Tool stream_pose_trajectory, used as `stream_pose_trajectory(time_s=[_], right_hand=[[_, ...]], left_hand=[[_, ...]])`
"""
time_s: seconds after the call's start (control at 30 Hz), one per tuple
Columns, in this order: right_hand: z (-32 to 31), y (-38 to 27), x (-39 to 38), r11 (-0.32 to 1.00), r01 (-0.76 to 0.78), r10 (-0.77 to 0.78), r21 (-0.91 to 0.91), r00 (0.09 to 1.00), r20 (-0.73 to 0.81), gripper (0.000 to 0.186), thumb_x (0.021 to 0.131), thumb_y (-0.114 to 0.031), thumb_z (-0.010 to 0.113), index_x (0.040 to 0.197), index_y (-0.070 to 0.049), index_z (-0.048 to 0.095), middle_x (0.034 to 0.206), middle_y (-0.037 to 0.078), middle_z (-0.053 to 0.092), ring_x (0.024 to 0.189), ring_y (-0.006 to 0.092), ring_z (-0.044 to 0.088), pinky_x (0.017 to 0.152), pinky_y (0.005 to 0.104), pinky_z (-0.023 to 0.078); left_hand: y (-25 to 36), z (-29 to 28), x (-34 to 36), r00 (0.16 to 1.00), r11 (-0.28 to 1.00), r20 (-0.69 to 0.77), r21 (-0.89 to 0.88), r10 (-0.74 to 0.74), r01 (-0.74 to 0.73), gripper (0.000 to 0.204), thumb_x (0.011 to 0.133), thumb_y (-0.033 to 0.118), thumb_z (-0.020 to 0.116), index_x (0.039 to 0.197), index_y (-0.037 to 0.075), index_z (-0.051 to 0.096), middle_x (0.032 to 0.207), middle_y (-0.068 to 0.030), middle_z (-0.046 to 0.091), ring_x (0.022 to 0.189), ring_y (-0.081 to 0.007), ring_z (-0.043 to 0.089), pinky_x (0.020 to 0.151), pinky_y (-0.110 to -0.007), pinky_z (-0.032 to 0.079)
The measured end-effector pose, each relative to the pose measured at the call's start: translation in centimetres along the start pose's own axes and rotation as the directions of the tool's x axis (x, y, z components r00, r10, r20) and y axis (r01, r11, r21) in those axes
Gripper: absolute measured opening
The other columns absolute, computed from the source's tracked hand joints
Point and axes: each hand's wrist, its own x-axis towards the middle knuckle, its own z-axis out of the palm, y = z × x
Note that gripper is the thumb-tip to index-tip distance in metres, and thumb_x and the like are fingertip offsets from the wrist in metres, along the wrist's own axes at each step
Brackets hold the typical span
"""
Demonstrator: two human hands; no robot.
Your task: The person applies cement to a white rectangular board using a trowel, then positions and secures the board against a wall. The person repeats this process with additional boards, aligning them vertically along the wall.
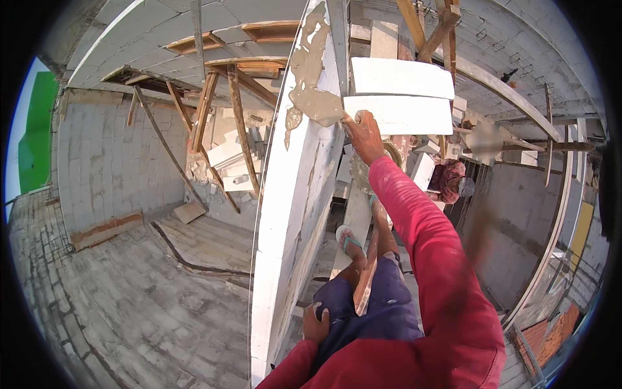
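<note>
My right hand (367,137) is closed at the edge of a white block wall (275,214), around what looks like the handle of a trowel. The trowel's blade (327,109) is coated in grey mortar, so its outline is hard to make out. Wet mortar (308,61) lies in an uneven layer along the wall top beyond it. Low down, my left hand (316,325) rests on my thigh beside the wall, fingers lying on the dark blue shorts (369,311) and holding nothing.
Two white blocks (402,97) are stacked right of the wall, past a round mortar-smeared container (360,172). I stand on narrow planks (356,211). Below right is another person (448,180). Timber props (243,129) and block rubble (236,155) stand left, above a lower floor (142,292).
</note>
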Motion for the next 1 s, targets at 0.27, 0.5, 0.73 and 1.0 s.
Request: stream_pose_trajectory(time_s=[0.27,0.5,0.73,1.0], right_hand=[[3.1,8.2,-21.3,0.908,-0.389,0.419,-0.155,0.853,0.311,0.053,0.102,-0.026,0.062,0.152,-0.015,0.051,0.134,0.030,0.053,0.129,0.0495,0.056,0.101,0.0558,0.054],[6.9,20.0,-21.1,0.796,-0.397,0.602,-0.457,0.604,0.522,0.044,0.104,-0.035,0.060,0.136,-0.006,0.058,0.124,0.022,0.065,0.104,0.0431,0.073,0.092,0.0511,0.060],[13.8,23.6,-20.0,0.847,-0.527,0.449,-0.069,0.640,0.624,0.052,0.095,-0.039,0.074,0.131,-0.002,0.067,0.114,0.025,0.075,0.110,0.0424,0.072,0.095,0.0490,0.057],[-1.5,21.3,-20.3,0.894,-0.438,0.304,0.096,0.749,0.589,0.049,0.095,-0.040,0.074,0.130,-0.007,0.071,0.121,0.022,0.074,0.114,0.0409,0.070,0.101,0.0464,0.054]], left_hand=[[2.5,0.7,1.1,0.999,0.995,-0.011,0.087,0.046,-0.045,0.040,0.097,0.026,0.069,0.129,0.001,0.063,0.127,-0.0234,0.065,0.124,-0.0439,0.059,0.108,-0.050,0.046],[3.1,1.8,2.4,0.999,0.985,-0.003,0.169,0.040,-0.039,0.040,0.097,0.024,0.070,0.130,0.001,0.063,0.128,-0.0227,0.065,0.124,-0.0431,0.059,0.109,-0.050,0.045],[4.5,1.6,3.3,1.000,0.980,0.006,0.198,-0.027,0.025,0.039,0.097,0.023,0.070,0.128,0.001,0.063,0.129,-0.0219,0.064,0.126,-0.0419,0.058,0.110,-0.049,0.045],[5.2,1.2,3.3,0.995,0.983,-0.018,0.154,0.100,-0.096,0.038,0.098,0.024,0.069,0.127,0.001,0.063,0.127,-0.0223,0.064,0.126,-0.0429,0.058,0.110,-0.050,0.045]])
